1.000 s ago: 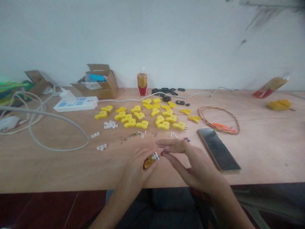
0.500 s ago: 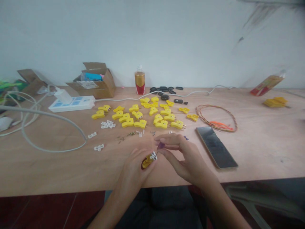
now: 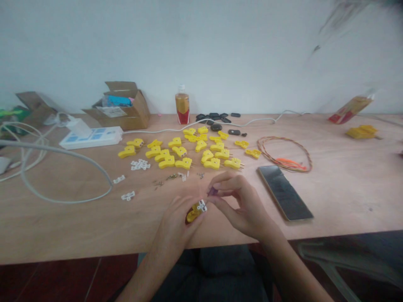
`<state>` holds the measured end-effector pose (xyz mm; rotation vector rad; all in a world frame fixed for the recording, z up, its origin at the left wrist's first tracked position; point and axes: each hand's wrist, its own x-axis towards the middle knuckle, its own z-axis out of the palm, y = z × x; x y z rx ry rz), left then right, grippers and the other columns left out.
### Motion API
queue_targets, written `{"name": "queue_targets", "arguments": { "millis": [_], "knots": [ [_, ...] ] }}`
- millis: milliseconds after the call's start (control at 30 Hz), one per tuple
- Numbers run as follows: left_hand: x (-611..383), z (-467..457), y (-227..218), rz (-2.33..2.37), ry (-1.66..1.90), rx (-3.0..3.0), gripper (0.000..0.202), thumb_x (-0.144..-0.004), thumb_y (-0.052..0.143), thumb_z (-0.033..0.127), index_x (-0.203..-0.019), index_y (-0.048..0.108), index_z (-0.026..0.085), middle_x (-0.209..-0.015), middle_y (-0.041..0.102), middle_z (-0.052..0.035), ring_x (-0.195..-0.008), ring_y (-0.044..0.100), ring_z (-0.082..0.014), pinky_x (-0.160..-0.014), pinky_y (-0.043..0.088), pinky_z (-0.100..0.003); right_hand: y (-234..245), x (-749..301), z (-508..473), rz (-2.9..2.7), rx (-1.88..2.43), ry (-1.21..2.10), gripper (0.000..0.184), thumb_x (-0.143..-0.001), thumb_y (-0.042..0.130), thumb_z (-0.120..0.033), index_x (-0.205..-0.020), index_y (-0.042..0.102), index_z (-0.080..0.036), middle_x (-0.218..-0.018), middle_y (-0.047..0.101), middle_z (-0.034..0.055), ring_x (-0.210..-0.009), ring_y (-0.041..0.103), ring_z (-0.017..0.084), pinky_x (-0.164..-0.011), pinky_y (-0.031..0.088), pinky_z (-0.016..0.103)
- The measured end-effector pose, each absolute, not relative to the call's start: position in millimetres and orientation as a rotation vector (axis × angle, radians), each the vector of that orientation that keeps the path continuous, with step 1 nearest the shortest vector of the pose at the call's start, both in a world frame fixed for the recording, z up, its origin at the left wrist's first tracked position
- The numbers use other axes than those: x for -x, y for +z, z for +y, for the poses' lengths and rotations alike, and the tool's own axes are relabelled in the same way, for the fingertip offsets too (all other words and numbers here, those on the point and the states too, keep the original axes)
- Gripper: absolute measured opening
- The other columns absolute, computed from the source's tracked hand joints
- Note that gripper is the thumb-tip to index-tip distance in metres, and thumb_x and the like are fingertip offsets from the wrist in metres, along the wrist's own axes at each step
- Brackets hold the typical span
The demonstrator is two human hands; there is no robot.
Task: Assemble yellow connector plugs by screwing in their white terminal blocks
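Closed around a yellow plug shell [image 3: 192, 214] is my left hand [image 3: 174, 222], just above the table's front part. A white plastic insert [image 3: 202, 205] sits at the shell's right end. My right hand [image 3: 245, 205] pinches the purple handle of a small screwdriver [image 3: 213, 191] between thumb and fingers. Its thin shaft points down-left, with the tip at the white insert; whether it sits in a screw is too small to tell. Beyond the hands lie small screws and metal bits [image 3: 172, 176], plus a pile of white inserts [image 3: 140, 164].
Several yellow plugs [image 3: 183, 163] are spread across the table's middle. A phone [image 3: 285, 193] and a coiled orange-brown cord [image 3: 310, 157] lie to the right. Farther back are a bottle [image 3: 182, 107], black parts [image 3: 214, 115], a cardboard box [image 3: 138, 113] and a white power strip [image 3: 110, 136].
My right fingers have curled in more around the screwdriver handle. The plug shell stays almost where it was in my left hand. The view has shifted slightly.
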<state>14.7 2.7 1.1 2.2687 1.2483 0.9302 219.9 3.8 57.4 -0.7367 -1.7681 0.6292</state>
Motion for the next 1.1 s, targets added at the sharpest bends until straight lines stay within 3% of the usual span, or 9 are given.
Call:
{"name": "queue_targets", "arguments": {
  "millis": [133, 333, 433, 633, 800, 1000, 1100],
  "knots": [
    [-13.9, 1.5, -3.5, 1.267, 0.957, -2.248, 0.029, -0.088, 0.075, 0.011, -0.114, 0.075, 0.022, -0.113, 0.082, -0.0075, -0.104, 0.076, -0.0293, -0.097, 0.061, -0.047, 53.3, -229.8, 2.1, -1.578, 0.703, 0.623, 0.037, -0.096, 0.067, -0.003, -0.118, 0.057, -0.031, -0.109, 0.069, 0.0001, -0.094, 0.076, 0.016, -0.072, 0.069, 0.028],
    [-13.5, -1.9, -2.7, 1.281, 1.009, -2.194, 0.024, -0.090, 0.075, 0.014, -0.112, 0.077, 0.024, -0.115, 0.081, -0.0071, -0.108, 0.075, -0.0282, -0.098, 0.062, -0.044, 31.3, -248.3, -11.1, -1.361, 0.774, 0.479, 0.039, -0.095, 0.067, -0.002, -0.117, 0.057, -0.032, -0.106, 0.072, -0.0007, -0.093, 0.079, 0.018, -0.074, 0.072, 0.034],
    [-12.7, -2.4, -1.4, 1.289, 0.992, -2.206, 0.024, -0.091, 0.076, 0.017, -0.114, 0.077, 0.024, -0.112, 0.082, -0.0070, -0.104, 0.077, -0.0287, -0.094, 0.064, -0.044, 15.4, -255.6, -25.3, -1.539, 0.802, 0.422, 0.041, -0.091, 0.067, 0.003, -0.113, 0.058, -0.031, -0.112, 0.075, 0.0019, -0.099, 0.080, 0.020, -0.081, 0.071, 0.037],
    [-12.6, -5.3, -0.8, 1.272, 0.943, -2.242, 0.030, -0.093, 0.074, 0.019, -0.122, 0.074, 0.025, -0.116, 0.081, -0.0068, -0.106, 0.077, -0.0275, -0.096, 0.065, -0.040, 6.5, -261.2, -37.6, -1.958, 0.867, 0.256, 0.026, -0.091, 0.065, -0.001, -0.099, 0.066, -0.026, -0.113, 0.081, 0.0076, -0.101, 0.081, 0.021, -0.083, 0.068, 0.030],
    [-12.6, -3.5, -1.5, 1.259, 0.945, -2.359, 0.033, -0.100, 0.060, 0.014, -0.129, 0.069, 0.026, -0.125, 0.075, -0.0072, -0.115, 0.075, -0.0244, -0.101, 0.063, -0.036, 8.2, -259.7, -34.9, -1.860, 0.841, 0.207, 0.024, -0.093, 0.063, -0.002, -0.100, 0.064, -0.024, -0.112, 0.079, 0.0104, -0.103, 0.081, 0.021, -0.085, 0.068, 0.032],
    [-7.3, 19.6, 0.9, 1.344, 0.753, -2.642, 0.042, -0.096, 0.048, 0.002, -0.125, 0.071, 0.020, -0.132, 0.074, -0.0116, -0.125, 0.070, -0.0296, -0.110, 0.058, -0.046, -0.5, -259.1, -35.5, -1.924, 0.859, 0.178, 0.024, -0.096, 0.064, -0.006, -0.109, 0.069, -0.026, -0.112, 0.081, 0.0090, -0.099, 0.081, 0.021, -0.084, 0.067, 0.031],
    [-7.7, 26.5, 1.3, 1.247, 0.571, -2.736, 0.041, -0.097, 0.049, 0.004, -0.128, 0.071, 0.020, -0.134, 0.075, -0.0103, -0.130, 0.067, -0.0281, -0.115, 0.054, -0.044, -1.7, -258.3, -36.1, -1.972, 0.900, 0.276, 0.025, -0.098, 0.063, -0.010, -0.114, 0.072, -0.027, -0.114, 0.082, 0.0082, -0.104, 0.080, 0.023, -0.089, 0.066, 0.032]
  ]
}}
